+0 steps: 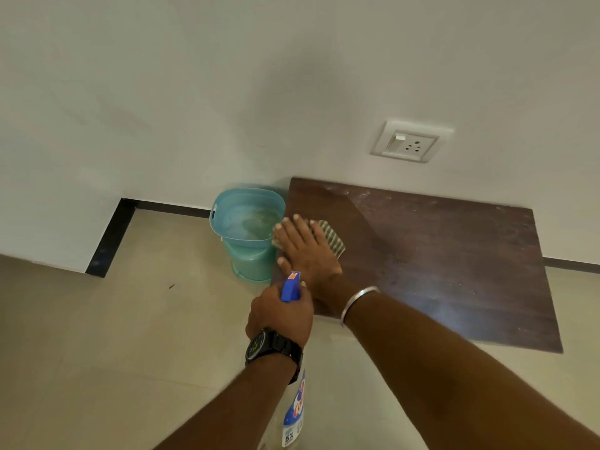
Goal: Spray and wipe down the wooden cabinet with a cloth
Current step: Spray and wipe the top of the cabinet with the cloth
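The dark wooden cabinet top [438,261] stands against the wall, dusty along its back edge. My right hand [306,248] lies flat, fingers straight, pressing a striped cloth [331,237] onto the cabinet's left end. My left hand [279,313] grips a spray bottle [295,407] by its neck; the blue nozzle [291,287] points forward beside my right wrist. The bottle's body hangs below my left wrist, its label partly visible.
A teal bucket [227,203] holding water stands on the tiled floor right beside the cabinet's left edge. A white wall socket [409,142] sits above the cabinet. Black skirting [110,235] runs along the wall's base. Beige floor tiles [113,336] spread to the left.
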